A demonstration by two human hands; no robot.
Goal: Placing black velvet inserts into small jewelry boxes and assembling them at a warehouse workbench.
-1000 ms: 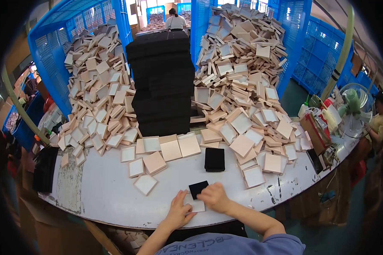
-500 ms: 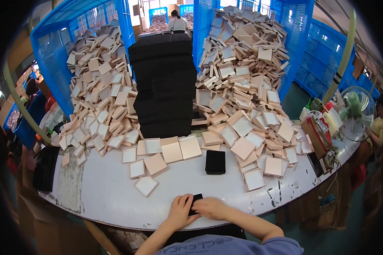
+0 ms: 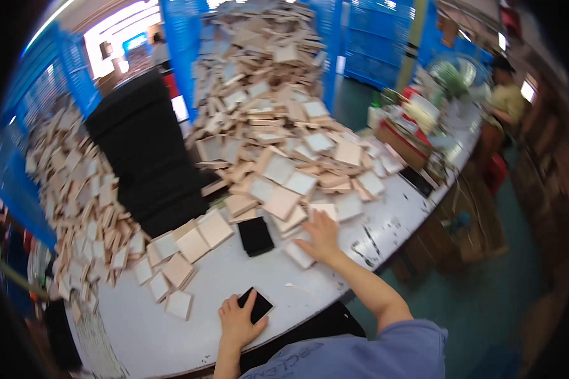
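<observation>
My left hand point(image 3: 235, 323) rests on the table near its front edge, thumb and fingers around a shallow square box point(image 3: 259, 307) with a black insert inside its pale rim. Farther right, my right hand point(image 3: 323, 239) reaches out with fingers spread, touching the near edge of the heap of pale pink boxes point(image 3: 281, 202). Its fingertips lie over a pale box point(image 3: 324, 210); whether they grip it I cannot tell. A small stack of black square pads point(image 3: 255, 236) lies on the table between my hands, a little farther back.
A tall black stack of foam sheets point(image 3: 146, 151) stands behind the pads, leaning in view. Another box heap point(image 3: 85, 202) spreads on the left. Blue crates point(image 3: 376, 44) stand behind. At the right are a carton of supplies point(image 3: 403, 144), a fan point(image 3: 452, 79) and a seated person point(image 3: 509, 95).
The view has swung right. My right hand has left the black-lined box and stretched out to the heap at right. My left hand stays on the box.
</observation>
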